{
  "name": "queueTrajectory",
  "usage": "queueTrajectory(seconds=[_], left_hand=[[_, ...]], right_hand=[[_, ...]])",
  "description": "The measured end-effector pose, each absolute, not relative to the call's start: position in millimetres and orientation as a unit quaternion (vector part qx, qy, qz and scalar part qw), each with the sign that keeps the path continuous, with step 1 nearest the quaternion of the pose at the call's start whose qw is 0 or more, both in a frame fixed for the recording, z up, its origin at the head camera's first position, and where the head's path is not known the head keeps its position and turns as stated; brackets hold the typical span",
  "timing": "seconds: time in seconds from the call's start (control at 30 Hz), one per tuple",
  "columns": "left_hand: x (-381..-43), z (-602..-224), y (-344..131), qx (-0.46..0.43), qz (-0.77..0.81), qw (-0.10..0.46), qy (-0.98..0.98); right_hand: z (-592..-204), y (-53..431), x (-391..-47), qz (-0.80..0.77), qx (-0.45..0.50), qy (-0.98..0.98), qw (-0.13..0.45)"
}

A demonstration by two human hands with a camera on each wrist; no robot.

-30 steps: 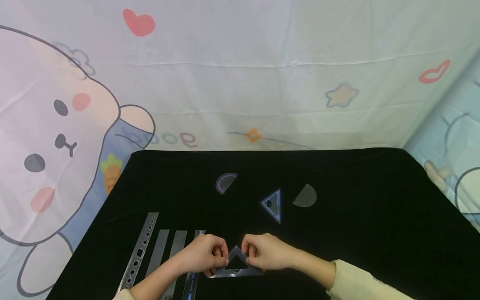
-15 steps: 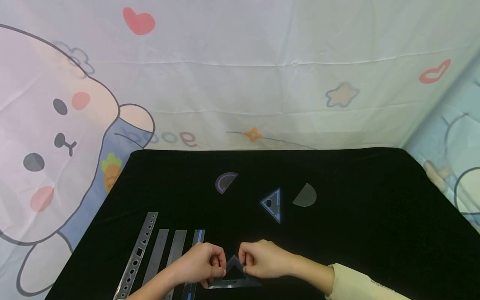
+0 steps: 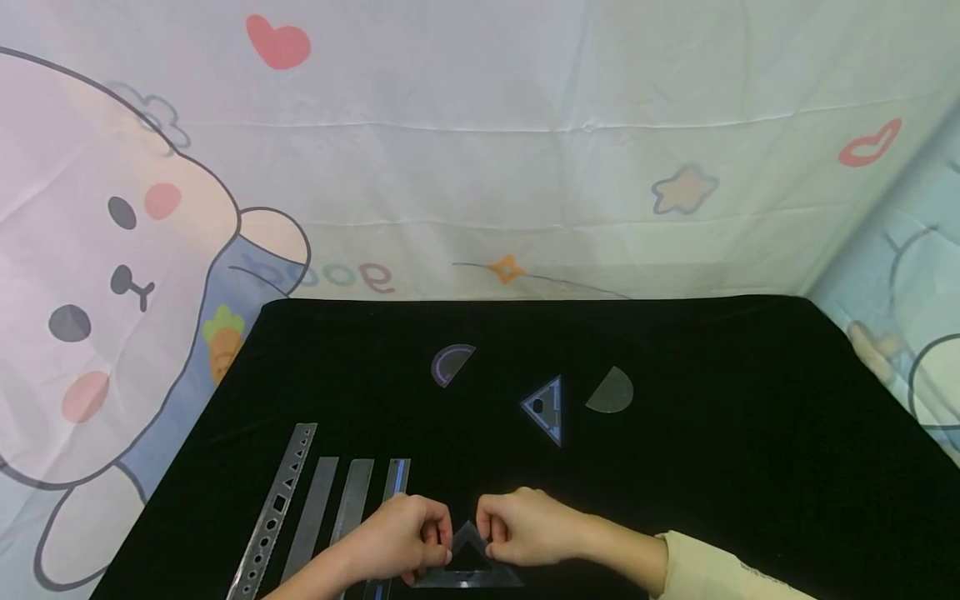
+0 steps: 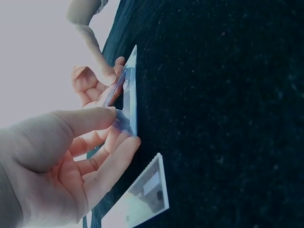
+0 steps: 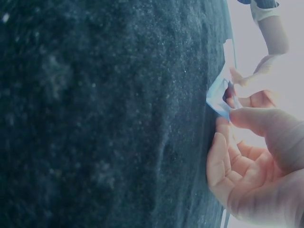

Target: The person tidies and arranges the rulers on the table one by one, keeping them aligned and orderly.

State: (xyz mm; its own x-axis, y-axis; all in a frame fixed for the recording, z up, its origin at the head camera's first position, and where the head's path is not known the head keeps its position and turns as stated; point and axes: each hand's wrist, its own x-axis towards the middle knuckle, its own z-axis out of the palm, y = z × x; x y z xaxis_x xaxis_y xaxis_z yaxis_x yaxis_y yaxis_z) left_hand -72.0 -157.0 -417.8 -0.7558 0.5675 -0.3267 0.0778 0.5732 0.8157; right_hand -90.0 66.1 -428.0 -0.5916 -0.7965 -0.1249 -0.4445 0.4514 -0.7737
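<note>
left hand (image 3: 411,533): grip narrow, pinching the left of the clear triangle (image 3: 468,578)
right hand (image 3: 534,527): grip narrow, pinching its right
triangle: between both hands, near side of the black table (image 3: 750,467)
rulers (image 3: 310,517): four, left of it
</note>
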Motion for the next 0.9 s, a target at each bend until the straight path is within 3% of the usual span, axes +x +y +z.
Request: queueTrajectory(seconds=[0.9], left_hand=[[-66.1,-416.2,-156.5,0.217,0.373,0.284,0.857]], right_hand=[[-428.0,61.3,-80.9,-0.300,-0.408,0.834,0.221]])
